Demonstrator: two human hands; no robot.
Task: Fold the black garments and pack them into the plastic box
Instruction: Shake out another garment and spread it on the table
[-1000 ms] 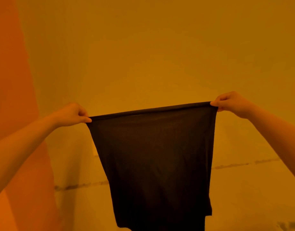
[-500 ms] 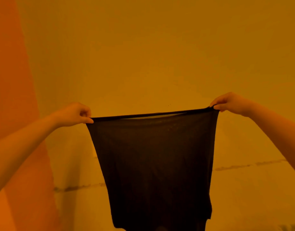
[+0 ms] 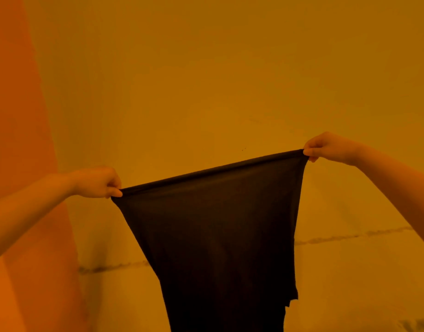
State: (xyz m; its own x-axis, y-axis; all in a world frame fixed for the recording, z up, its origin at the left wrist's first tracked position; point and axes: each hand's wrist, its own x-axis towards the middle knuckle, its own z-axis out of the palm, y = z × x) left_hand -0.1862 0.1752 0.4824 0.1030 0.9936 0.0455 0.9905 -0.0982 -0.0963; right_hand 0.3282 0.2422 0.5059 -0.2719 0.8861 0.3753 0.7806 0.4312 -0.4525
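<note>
Up in front of a plain yellowish wall (image 3: pixel 206 80), a black garment (image 3: pixel 218 236) hangs stretched between two bare hands. At the lower left of the view, the left hand (image 3: pixel 98 182) has its grip closed on one top corner of the cloth, thumb and curled fingers pinching the edge just where the fabric begins. At the upper right, the right hand (image 3: pixel 325 146) pinches the other top corner in the same way, fingers curled around the bunched edge. Its grip sits higher than the left one, so the taut top edge of the garment slopes upward from left to right. Below that edge the cloth falls freely, narrowing toward the bottom of the view, where it runs out of sight; its lower right side ends in a ragged, stepped outline. Both forearms reach in from the sides of the view, bare to where they leave it. Along the left side stands an orange panel (image 3: pixel 19 140), meeting the wall in a slanted line. A dark, uneven seam (image 3: pixel 349 236) crosses the wall behind the garment, showing on both sides of it.
</note>
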